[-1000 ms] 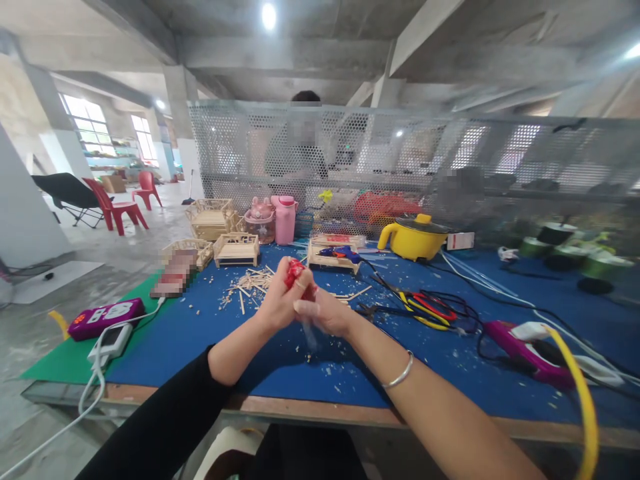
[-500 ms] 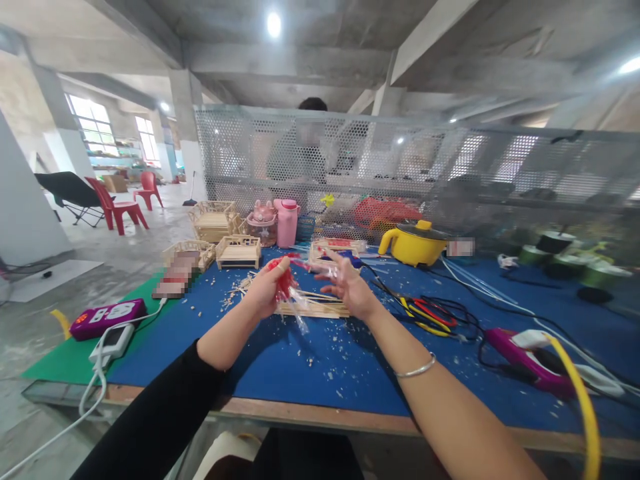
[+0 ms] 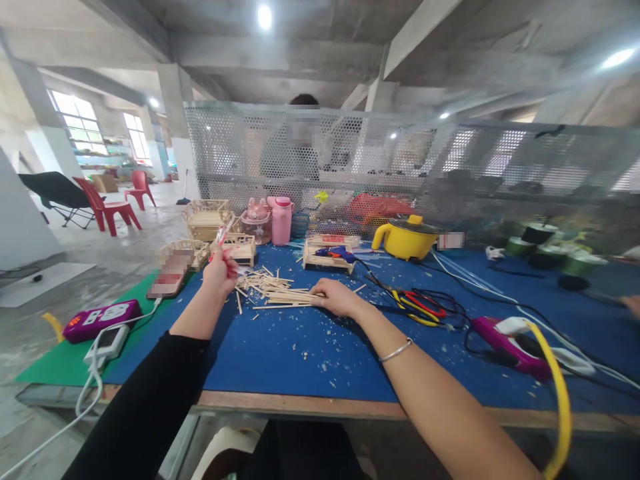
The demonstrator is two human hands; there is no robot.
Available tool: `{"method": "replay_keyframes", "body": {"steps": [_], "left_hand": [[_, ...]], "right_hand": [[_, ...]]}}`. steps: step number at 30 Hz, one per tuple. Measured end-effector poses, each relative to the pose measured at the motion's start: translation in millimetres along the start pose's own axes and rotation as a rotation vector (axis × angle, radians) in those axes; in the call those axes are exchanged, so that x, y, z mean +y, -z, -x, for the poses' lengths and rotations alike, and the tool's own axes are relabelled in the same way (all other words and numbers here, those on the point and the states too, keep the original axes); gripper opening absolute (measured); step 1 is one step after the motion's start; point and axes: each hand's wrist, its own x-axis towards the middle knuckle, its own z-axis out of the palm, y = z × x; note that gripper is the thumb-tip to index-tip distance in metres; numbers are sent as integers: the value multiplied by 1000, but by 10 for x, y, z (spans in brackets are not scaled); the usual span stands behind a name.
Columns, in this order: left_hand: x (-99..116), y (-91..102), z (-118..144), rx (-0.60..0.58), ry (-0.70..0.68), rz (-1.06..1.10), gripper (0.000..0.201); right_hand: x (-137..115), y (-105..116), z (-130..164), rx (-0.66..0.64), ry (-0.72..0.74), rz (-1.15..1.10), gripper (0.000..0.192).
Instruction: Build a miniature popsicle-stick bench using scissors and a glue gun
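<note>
My left hand is raised at the left of the worktable, closed on a crinkled red and clear plastic wrapper that sticks up from its fingers. Behind it stands a small bed-shaped wooden frame. Low over the mat, my right hand has its fingers curled round the right ends of a bunch of thin wooden sticks. Short stick pieces lie heaped between the two hands. A blue glue gun rests on another wooden frame beyond the right hand.
Yellow and red-handled pliers lie among black cables to the right, near a purple power strip. Behind are a yellow pot and pink bottle. A phone lies left. Beyond a perforated metal screen is another person.
My left hand has moved left and up with the plastic wrapper. My right hand has come away from the wrapper and gone down to the wooden sticks. The view has shifted slightly.
</note>
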Motion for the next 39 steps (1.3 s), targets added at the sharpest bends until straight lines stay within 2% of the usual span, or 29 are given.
{"method": "replay_keyframes", "body": {"steps": [3, 6, 9, 11, 13, 15, 16, 19, 22, 25, 28, 31, 32, 34, 35, 37, 39], "left_hand": [[-51, -24, 55, -7, 26, 18, 45], [-143, -63, 144, -34, 14, -127, 46], [-311, -125, 296, -205, -10, -281, 48], [-447, -172, 426, -365, 11, -310, 50], [-566, -206, 557, -487, -3, -364, 51], [-642, -222, 670, -552, -59, -477, 51], [-663, -224, 716, -578, -85, -544, 51], [-678, -222, 823, -613, -88, -708, 53], [-658, -234, 899, -556, -6, -734, 57], [-620, -250, 941, -455, 103, -639, 57], [-578, -243, 950, -392, 179, -530, 58], [-550, -232, 954, -317, 297, -457, 60], [-543, -235, 956, -279, 327, -436, 61], [-530, -252, 953, -233, 370, -409, 61], [-523, -261, 943, -218, 379, -400, 60], [-517, -264, 902, -191, 381, -407, 57], [-527, -231, 840, -160, 371, -445, 53]], "right_hand": [[36, 10, 4, 36, -29, -1, 24], [46, 30, 29, 179, -58, -40, 33], [-67, 45, 56, 267, -23, -126, 43], [-210, 39, 69, 208, 39, -172, 56], [-366, 17, 74, 158, 82, -219, 79], [-497, -9, 75, 155, 96, -299, 90], [-545, -22, 76, 160, 105, -355, 84], [-620, -50, 95, 230, 135, -529, 45], [-629, -21, 133, 339, 57, -579, 45], [-558, 175, 145, 407, -57, -563, 50], [-270, 590, 80, 547, -109, -546, 48], [324, 1043, -73, 706, -188, -465, 48], [574, 1153, -138, 716, -237, -392, 48], [1092, 1274, -273, 566, -365, -141, 45], [1340, 1286, -340, 415, -399, 10, 41], [1773, 1236, -467, 307, -403, 80, 28], [2096, 1139, -593, 231, -399, 128, 21]]}}
